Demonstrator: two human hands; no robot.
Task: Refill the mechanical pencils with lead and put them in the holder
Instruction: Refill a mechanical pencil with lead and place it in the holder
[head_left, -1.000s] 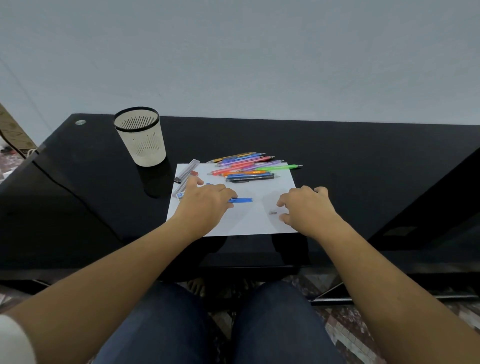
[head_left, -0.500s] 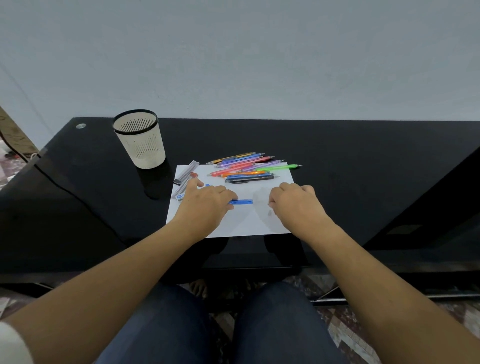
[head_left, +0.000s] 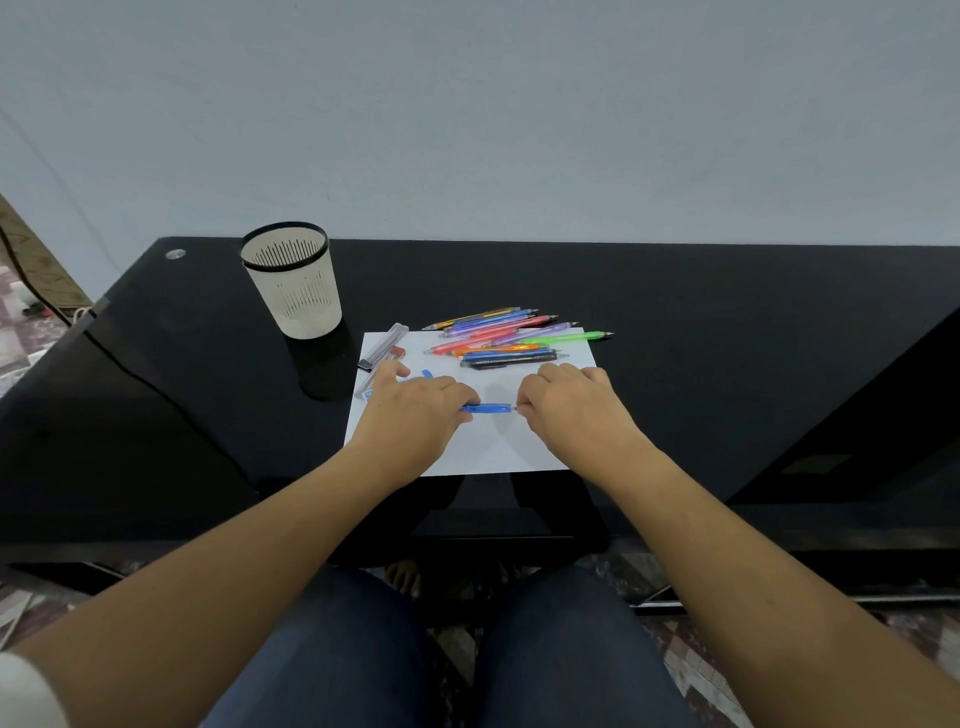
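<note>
A blue mechanical pencil lies across the white sheet of paper. My left hand grips the pencil's left part and covers most of it. My right hand has curled fingers that pinch a small pale cap right at the pencil's right end. Several coloured mechanical pencils lie in a loose pile at the paper's far edge. Clear lead cases sit at the paper's far left corner. The cream mesh holder with a black rim stands upright to the far left, with nothing visible inside it.
The black glass desk runs back to a pale wall. A small blue piece lies on the paper just beyond my left hand. My knees are under the desk's near edge. A cable trails beyond the left edge.
My right hand slid left across the paper, over the small cap that lay there, and now meets the blue pencil's right end. My left hand kept its hold.
</note>
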